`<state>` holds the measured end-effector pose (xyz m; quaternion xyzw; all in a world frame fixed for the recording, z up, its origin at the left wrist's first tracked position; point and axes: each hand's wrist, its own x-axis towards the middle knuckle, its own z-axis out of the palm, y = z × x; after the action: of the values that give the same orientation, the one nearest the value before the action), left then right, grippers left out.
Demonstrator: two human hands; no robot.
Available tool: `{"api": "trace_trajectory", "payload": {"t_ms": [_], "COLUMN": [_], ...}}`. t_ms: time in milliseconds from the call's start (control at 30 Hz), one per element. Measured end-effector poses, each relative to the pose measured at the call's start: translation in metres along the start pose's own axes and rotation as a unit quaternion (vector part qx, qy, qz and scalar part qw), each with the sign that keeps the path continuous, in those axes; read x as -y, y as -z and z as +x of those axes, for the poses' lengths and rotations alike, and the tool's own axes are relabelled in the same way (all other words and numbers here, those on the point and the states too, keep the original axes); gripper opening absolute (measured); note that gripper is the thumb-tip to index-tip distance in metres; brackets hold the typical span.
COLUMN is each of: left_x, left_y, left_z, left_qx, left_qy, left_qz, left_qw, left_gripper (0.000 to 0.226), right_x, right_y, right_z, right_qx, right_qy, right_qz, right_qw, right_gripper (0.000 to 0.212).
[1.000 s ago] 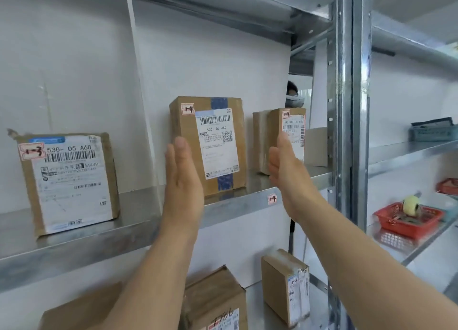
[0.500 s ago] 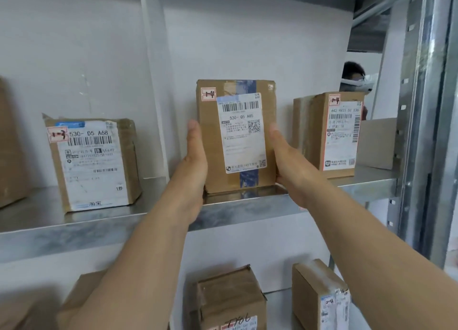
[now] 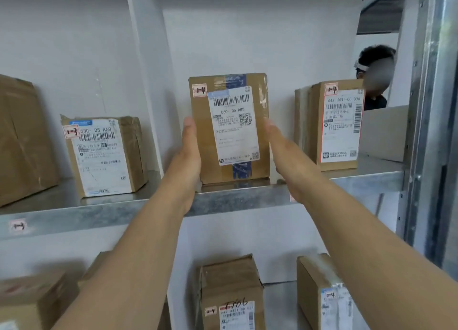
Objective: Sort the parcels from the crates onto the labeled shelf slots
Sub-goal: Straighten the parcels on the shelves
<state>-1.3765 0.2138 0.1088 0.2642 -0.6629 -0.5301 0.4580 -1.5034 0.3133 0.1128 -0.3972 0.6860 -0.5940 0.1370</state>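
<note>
While it stands on the metal shelf point(image 3: 99, 213), the brown cardboard parcel point(image 3: 229, 131), white-labelled, blue-taped, is flanked by left hand point(image 3: 188, 156) and right hand point(image 3: 287, 156), fingers pressed together.

Before you, near the shelf's front edge, the centre parcel point(image 3: 229, 129) reads 1-4 and 530- D5 A85. The left parcel point(image 3: 104, 156) reads 1-3 and 530- D5 A68; the right parcel point(image 3: 339, 124), 1-4 and 642 H431-00 D36. The shelf-edge sticker point(image 3: 17, 226), far left: 1-3.
</note>
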Motion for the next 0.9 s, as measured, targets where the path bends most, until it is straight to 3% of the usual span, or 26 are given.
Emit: {"api": "trace_trajectory", "payload": {"t_ms": [133, 333, 400, 500, 600, 733, 900], "left_x": [-0.001, 0.005, 0.014, 0.031, 0.054, 0.087, 0.122], "left_y": [-0.008, -0.039, -0.049, -0.065, -0.083, -0.093, -0.097], "left_z": [-0.023, -0.08, -0.097, -0.124, -0.15, -0.171, -0.182], "left_qx": [-0.034, -0.061, -0.058, -0.057, -0.068, -0.097, -0.115], "left_qy": [-0.042, -0.16, -0.168, -0.153, -0.132, -0.072, 0.015], "left_qz": [-0.018, -0.053, -0.074, -0.116, -0.112, -0.118, -0.098], "left_qw": [0.998, 0.984, 0.981, 0.98, 0.983, 0.986, 0.988], "left_gripper": [0.103, 0.044, 0.048, 0.065, 0.057, 0.052, 0.058], "right_x": [-0.005, -0.02, -0.028, -0.045, -0.066, -0.095, -0.134], "right_y": [0.015, 0.039, 0.047, 0.057, 0.063, 0.066, 0.06], "right_z": [-0.014, -0.051, -0.065, -0.082, -0.094, -0.107, -0.112], "right_qx": [-0.015, -0.035, -0.053, -0.052, -0.048, -0.049, -0.005], "right_qy": [-0.002, 0.03, 0.057, 0.082, 0.067, 0.032, -0.024], "right_qz": [0.009, 0.04, 0.05, 0.062, 0.097, 0.079, 0.044], "right_qw": [1.0, 0.998, 0.996, 0.993, 0.992, 0.995, 0.999], "right_gripper": [0.082, 0.077, 0.073, 0.061, 0.035, 0.047, 0.044]}}
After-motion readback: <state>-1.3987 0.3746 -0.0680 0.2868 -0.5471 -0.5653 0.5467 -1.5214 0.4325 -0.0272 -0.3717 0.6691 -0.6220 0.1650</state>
